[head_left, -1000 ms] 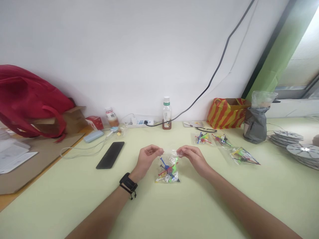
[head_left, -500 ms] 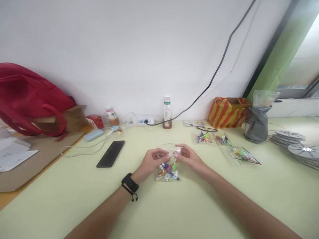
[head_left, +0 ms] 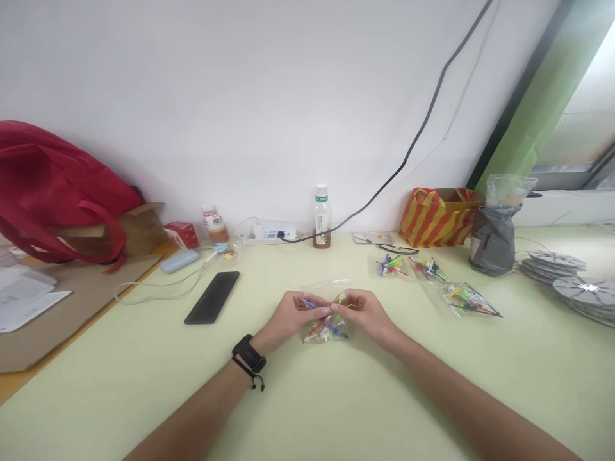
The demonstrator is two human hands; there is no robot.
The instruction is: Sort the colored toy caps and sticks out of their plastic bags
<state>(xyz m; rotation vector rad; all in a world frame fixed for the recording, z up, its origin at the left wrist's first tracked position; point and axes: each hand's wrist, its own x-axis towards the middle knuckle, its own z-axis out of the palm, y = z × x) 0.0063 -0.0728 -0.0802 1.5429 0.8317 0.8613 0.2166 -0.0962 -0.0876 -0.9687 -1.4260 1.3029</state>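
Observation:
A clear plastic bag (head_left: 327, 331) of small colourful plastic pieces lies before me, pinched between both hands. My left hand (head_left: 298, 315), with a black watch (head_left: 250, 352) and a cord bracelet at the wrist, closes thumb and fingers on the bag's left side. From the right, my right hand (head_left: 361, 312) grips it the same way, its thumb close to the left thumb tip. Green, blue, red and white bits show through the film below the fingers. The bag's upper edge stands out beyond the hands. Part of its middle is hidden by the fingers.
Similar bags of coloured pieces (head_left: 391, 265) lie to the right. A black phone (head_left: 212, 298) is on the left. Behind stand a drink bottle (head_left: 321, 221), a power strip (head_left: 271, 234) and a striped paper bag (head_left: 437, 218). Stacked grey discs (head_left: 586, 294) sit far right.
My hands have come closer together and slightly lower on the bag, thumbs nearly meeting. The bag's upper edge now shows beyond the fingers. Other things stay where they were.

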